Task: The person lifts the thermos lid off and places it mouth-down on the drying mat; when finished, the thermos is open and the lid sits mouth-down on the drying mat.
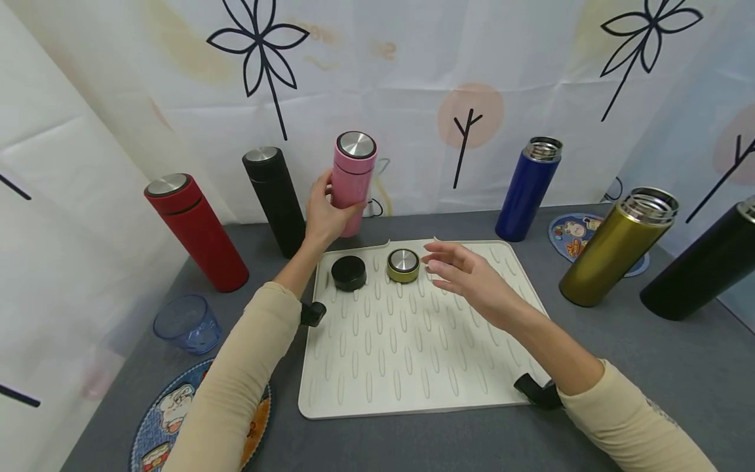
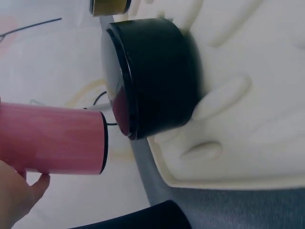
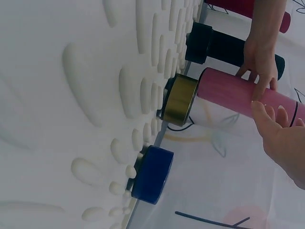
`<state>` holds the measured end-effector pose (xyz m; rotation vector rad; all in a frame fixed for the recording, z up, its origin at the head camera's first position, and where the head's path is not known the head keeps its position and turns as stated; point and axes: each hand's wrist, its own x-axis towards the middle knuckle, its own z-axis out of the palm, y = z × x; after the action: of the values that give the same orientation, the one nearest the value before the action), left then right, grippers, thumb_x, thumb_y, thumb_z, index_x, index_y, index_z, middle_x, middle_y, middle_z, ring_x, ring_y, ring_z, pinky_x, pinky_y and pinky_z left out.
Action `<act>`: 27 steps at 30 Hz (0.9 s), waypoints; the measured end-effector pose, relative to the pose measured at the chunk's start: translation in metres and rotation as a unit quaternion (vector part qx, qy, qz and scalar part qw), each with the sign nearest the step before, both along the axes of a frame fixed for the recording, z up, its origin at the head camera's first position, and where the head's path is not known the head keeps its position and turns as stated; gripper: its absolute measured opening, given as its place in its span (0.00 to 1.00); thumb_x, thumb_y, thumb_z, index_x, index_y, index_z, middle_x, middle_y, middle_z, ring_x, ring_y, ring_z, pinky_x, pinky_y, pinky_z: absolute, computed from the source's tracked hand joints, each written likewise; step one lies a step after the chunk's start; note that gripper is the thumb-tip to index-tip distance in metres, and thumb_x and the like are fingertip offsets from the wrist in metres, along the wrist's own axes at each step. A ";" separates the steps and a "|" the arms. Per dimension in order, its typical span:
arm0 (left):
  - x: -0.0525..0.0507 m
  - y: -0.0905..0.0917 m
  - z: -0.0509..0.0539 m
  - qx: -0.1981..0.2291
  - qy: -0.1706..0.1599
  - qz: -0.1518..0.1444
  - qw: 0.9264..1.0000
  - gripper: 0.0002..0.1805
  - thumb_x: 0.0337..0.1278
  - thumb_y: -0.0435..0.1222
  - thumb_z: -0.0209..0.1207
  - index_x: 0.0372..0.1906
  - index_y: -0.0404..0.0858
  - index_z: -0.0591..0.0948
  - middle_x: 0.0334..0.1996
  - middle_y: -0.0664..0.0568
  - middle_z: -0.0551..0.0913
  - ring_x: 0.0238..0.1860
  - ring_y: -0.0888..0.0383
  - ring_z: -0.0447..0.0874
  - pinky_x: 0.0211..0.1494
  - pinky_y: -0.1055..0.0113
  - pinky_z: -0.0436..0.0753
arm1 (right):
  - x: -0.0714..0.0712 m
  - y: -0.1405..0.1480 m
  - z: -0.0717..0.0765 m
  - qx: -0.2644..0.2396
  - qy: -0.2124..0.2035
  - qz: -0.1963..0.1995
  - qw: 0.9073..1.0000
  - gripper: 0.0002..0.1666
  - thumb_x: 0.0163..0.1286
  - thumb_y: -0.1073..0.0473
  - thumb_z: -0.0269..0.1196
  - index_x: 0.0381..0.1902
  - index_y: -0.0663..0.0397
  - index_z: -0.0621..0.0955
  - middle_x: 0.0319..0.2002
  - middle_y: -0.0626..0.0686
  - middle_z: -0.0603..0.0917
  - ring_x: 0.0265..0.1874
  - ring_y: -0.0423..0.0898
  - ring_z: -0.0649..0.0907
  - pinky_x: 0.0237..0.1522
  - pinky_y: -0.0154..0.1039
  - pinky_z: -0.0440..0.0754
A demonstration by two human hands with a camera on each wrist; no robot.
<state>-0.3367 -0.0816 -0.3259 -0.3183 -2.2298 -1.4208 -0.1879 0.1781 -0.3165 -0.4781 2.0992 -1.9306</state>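
My left hand (image 1: 327, 213) grips a pink thermos flask (image 1: 352, 180) with a steel-topped lid, upright behind the mat's back edge. In the left wrist view, the flask's base seems lifted off the table. My right hand (image 1: 474, 282) hovers over the cream ribbed mat (image 1: 377, 393), its fingers loosely extended, holding nothing. To its left, an olive lid (image 1: 404, 265) with a steel top sits on the mat beside a black lid (image 1: 348, 273). A blue lid (image 3: 153, 174) appears in the right wrist view; in the head view my right hand hides it.
At the left stand a red flask (image 1: 197, 233) and a black flask (image 1: 276, 200), both lidded. Lidless blue (image 1: 529, 190), olive (image 1: 616, 249) and black (image 1: 704, 262) flasks are at the right. A blue glass (image 1: 187, 323), a patterned plate (image 1: 162, 419) and a patterned coaster (image 1: 569, 235) lie around.
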 end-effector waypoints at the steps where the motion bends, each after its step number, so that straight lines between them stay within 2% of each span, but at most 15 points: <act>1: 0.002 -0.001 0.001 0.001 0.008 -0.003 1.000 0.42 0.40 0.37 0.75 0.65 0.41 0.69 0.55 0.48 0.72 0.54 0.54 0.70 0.55 0.59 0.74 | 0.000 -0.001 0.001 -0.005 -0.001 0.001 1.000 0.31 0.75 0.55 0.53 0.69 0.63 0.60 0.63 0.63 0.66 0.64 0.58 0.66 0.62 0.50 0.66; 8: 0.022 -0.005 0.006 -0.022 0.061 -0.014 0.998 0.41 0.39 0.36 0.75 0.64 0.40 0.70 0.54 0.47 0.71 0.53 0.53 0.69 0.54 0.59 0.75 | 0.001 -0.003 0.005 -0.054 -0.014 0.001 0.998 0.29 0.76 0.57 0.51 0.69 0.64 0.59 0.62 0.64 0.64 0.64 0.62 0.65 0.59 0.54 0.69; 15: 0.047 -0.002 0.008 -0.101 0.093 -0.026 0.990 0.42 0.37 0.35 0.76 0.63 0.42 0.71 0.55 0.46 0.71 0.56 0.51 0.69 0.56 0.55 0.75 | 0.001 -0.003 0.007 -0.098 -0.025 -0.005 0.995 0.30 0.77 0.56 0.50 0.69 0.62 0.57 0.63 0.65 0.61 0.63 0.63 0.65 0.52 0.55 0.76; 21: 0.067 0.002 0.007 -0.166 0.124 -0.038 0.978 0.41 0.36 0.35 0.76 0.62 0.44 0.72 0.56 0.46 0.72 0.56 0.48 0.71 0.54 0.51 0.76 | 0.004 -0.006 0.012 -0.120 -0.011 -0.019 0.992 0.30 0.77 0.56 0.49 0.70 0.60 0.55 0.62 0.67 0.62 0.62 0.65 0.65 0.52 0.56 0.76; 27: 0.081 0.003 0.005 -0.224 0.183 -0.032 0.957 0.39 0.35 0.36 0.76 0.60 0.43 0.74 0.54 0.45 0.73 0.55 0.48 0.71 0.54 0.49 0.75 | 0.009 -0.011 0.020 -0.135 -0.001 -0.041 0.990 0.30 0.75 0.58 0.51 0.69 0.60 0.55 0.62 0.65 0.62 0.61 0.63 0.67 0.49 0.54 0.78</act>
<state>-0.2556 -0.0783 -0.3211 -0.7444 -2.2133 -0.7823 -0.1791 0.1672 -0.2962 -0.4467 1.8903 -2.2749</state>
